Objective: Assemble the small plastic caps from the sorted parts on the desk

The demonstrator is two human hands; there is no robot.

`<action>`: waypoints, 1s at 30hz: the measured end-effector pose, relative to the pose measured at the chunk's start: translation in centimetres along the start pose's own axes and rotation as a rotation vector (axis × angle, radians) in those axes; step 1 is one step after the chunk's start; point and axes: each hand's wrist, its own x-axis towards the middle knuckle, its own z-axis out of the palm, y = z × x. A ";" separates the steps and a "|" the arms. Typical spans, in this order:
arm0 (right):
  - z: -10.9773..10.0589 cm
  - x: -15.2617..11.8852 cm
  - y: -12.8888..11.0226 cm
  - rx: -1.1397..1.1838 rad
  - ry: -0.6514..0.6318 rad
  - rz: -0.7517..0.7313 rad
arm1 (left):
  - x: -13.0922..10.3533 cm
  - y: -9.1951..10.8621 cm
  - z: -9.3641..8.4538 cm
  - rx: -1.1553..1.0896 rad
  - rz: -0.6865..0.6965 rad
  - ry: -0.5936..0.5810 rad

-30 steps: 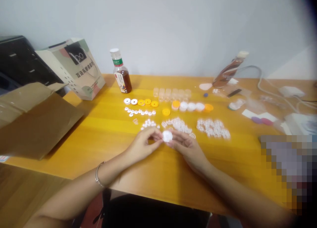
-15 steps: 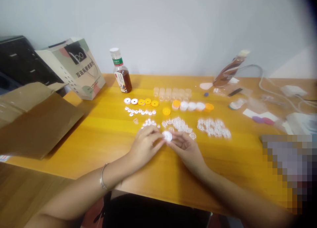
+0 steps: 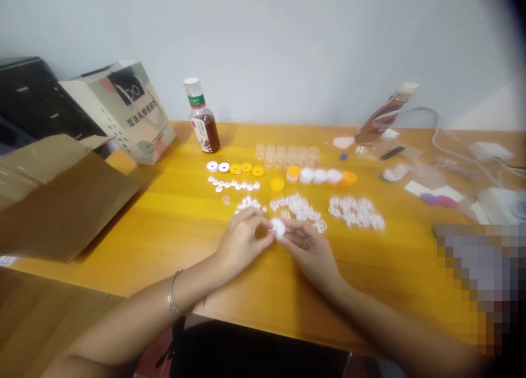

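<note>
A small round white plastic piece [image 3: 278, 228] is pinched between my two hands above the table; it is too blurred to name more exactly. My left hand [image 3: 243, 241] grips its left side with thumb and forefinger. On its right side, the fingertips of my right hand [image 3: 311, 252] close on it. Just beyond my hands lie a heap of small white round pieces [image 3: 249, 202], a pile of flat translucent openwork pieces [image 3: 299, 206] and a second such pile [image 3: 356, 211]. A single yellow disc [image 3: 277, 184] sits behind them.
White and yellow ring-shaped caps [image 3: 235, 169] form a row, above small white parts [image 3: 234, 184]. Further back stand clear cups [image 3: 281, 153] and stacked white and orange discs [image 3: 320, 176]. A drink bottle [image 3: 204, 126], a tilted brown bottle [image 3: 382, 116], a cardboard box [image 3: 94, 202] and a paper bag [image 3: 131, 115] surround them.
Both hands keep hold of the white piece in nearly the same place. My left fingers have shifted slightly on it, and the view has moved a little.
</note>
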 end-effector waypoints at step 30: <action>-0.8 0.1 -0.8 0.090 -0.033 0.138 | 13.4 -2.9 -0.4 0.362 0.299 -0.343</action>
